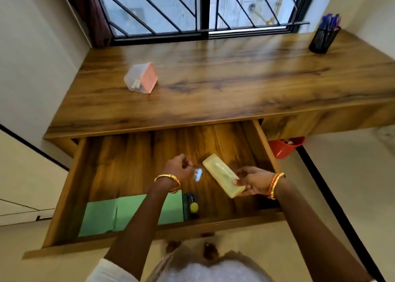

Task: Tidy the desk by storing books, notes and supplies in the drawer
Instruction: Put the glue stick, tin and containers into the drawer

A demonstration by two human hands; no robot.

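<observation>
While both arms reach forward over the open drawer, the two hands stay a little apart from each other. The right hand is turned palm up, with its thumb pressed on top of a pale yellow box and its fingers curled under the near end. The box is long and see-through, and it tilts up and away toward the left, above the drawer floor. The left hand is bent at the wrist with its fingers pinched shut on a small shiny thing (it is too blurry to tell what it is). That small thing sits just beside the far end of the yellow box, not touching it as far as I can see. Each wrist has gold bangles.

Down in the drawer, green paper lies flat in the near left part, partly under the left arm. Just right of it is a small dark thing with a yellow round top.

Up on the desk, a clear tub with a pink lid lies on its side near the left. A black mesh cup of blue pens stands at the far right corner by the window. A red bin sits on the floor under the desk.
</observation>
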